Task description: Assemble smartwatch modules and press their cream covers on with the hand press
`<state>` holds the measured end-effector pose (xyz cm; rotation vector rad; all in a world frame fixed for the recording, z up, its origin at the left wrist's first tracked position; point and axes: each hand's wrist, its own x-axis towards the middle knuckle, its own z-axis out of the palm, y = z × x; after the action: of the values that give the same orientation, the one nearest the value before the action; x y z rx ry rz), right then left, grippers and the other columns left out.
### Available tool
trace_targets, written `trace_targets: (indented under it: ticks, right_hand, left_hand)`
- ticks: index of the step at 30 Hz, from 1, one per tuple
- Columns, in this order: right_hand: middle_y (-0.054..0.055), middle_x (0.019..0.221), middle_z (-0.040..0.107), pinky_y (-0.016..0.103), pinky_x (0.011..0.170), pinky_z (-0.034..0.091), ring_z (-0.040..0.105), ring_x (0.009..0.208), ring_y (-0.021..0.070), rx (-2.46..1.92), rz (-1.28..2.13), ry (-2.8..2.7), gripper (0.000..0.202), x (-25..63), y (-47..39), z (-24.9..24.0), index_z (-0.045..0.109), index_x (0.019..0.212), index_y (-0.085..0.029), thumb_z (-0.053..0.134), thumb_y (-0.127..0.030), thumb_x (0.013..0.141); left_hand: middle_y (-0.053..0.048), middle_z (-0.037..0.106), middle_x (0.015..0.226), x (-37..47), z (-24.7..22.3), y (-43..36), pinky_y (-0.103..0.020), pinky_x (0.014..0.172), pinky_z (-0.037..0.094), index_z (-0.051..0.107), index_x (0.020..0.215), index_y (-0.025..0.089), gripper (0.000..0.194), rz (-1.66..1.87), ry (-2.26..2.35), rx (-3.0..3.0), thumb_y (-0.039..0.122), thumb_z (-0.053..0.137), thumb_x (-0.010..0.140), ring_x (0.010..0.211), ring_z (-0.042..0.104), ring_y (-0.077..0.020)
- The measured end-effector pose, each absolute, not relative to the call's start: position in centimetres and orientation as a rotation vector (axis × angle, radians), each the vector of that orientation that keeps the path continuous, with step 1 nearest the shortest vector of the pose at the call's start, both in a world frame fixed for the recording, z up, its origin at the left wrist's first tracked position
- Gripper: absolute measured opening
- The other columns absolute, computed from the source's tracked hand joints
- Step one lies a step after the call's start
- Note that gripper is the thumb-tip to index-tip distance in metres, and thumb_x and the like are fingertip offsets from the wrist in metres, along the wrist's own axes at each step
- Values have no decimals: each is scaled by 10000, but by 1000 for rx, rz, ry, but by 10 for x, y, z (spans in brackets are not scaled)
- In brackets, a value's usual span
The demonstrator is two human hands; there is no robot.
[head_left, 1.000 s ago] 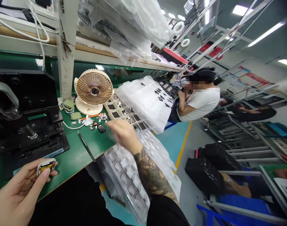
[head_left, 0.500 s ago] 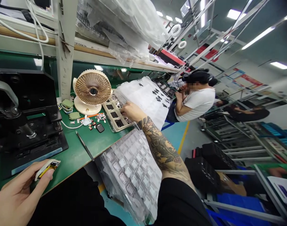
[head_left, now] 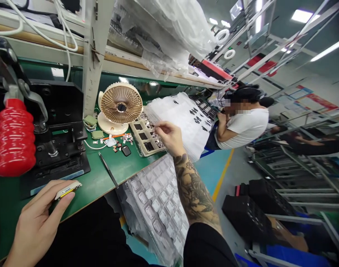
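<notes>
My left hand (head_left: 38, 222) grips a small white device housing (head_left: 67, 190) between thumb and fingers, low over the front edge of the green bench. A yellow part shows along the housing's side. At the parts tray (head_left: 136, 138), my right hand (head_left: 171, 136) has its thumb and forefinger pinched together above the right-hand compartments, among many tiny parts. Whatever lies between those fingertips is too small to make out. Black flat pieces fill the tray's left compartments. Tweezers (head_left: 108, 170) and a small black cover (head_left: 126, 150) lie on the bench between my hands.
A fan (head_left: 120, 105) stands behind the tray, and a black press (head_left: 58, 144) with a red handle (head_left: 15, 139) is at left. Clear plastic trays (head_left: 158, 200) of white housings slant below the bench edge. Further along, a co-worker (head_left: 241, 122) sits beside white sheeting (head_left: 183, 129).
The view has swung left, bringing the press's red handle into sight. My right hand has lifted off the tray slightly, its fingers now pinched. My left hand still holds the housing, turned a little.
</notes>
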<state>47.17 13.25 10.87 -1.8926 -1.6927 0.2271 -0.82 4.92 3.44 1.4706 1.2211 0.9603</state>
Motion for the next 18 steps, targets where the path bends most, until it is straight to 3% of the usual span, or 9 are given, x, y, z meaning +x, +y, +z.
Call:
trace_targets:
  ticks: [4,8,11,14,18]
  right_hand:
    - [84,1002,822,324,823,688,812,846,165,-1632,349,-1490,316,420,110,92,783,1164,-152,665,-431,1072]
    - [68,1138,833,331,809,709,817,869,165,-1306,612,-1333,187,351,93,78,854,1134,-225,877,-308,968]
    - [41,1040,835,338,832,704,813,907,176,-1185,585,-1503,165,301,82,75,871,1121,-270,833,-167,997]
    - [32,1021,836,318,829,685,803,927,173,-1054,559,-1734,311,260,76,78,873,1177,-296,798,-58,992]
    - [44,1062,808,307,793,674,780,924,167,-987,634,-1880,310,229,77,84,865,1214,-285,762,-67,1020]
  left_hand:
    - [-9,848,1336,-7,35,50,-375,1098,620,861,1290,356,285,909,1246,1442,503,786,1057,1165,828,-279]
    - [-26,898,1160,-1,44,51,-346,974,645,843,1264,302,292,890,1313,1471,509,783,1066,1032,863,-264]
    - [-14,896,1123,5,52,53,-305,922,636,835,1195,286,186,921,1288,1553,422,745,1106,980,857,-224]
    - [-23,891,1153,8,55,56,-298,955,631,831,1187,267,128,990,1248,1657,317,740,1113,1025,846,-215]
    - [-48,876,1125,10,57,56,-304,897,634,825,1208,240,132,1046,1219,1728,244,741,1105,989,828,-211]
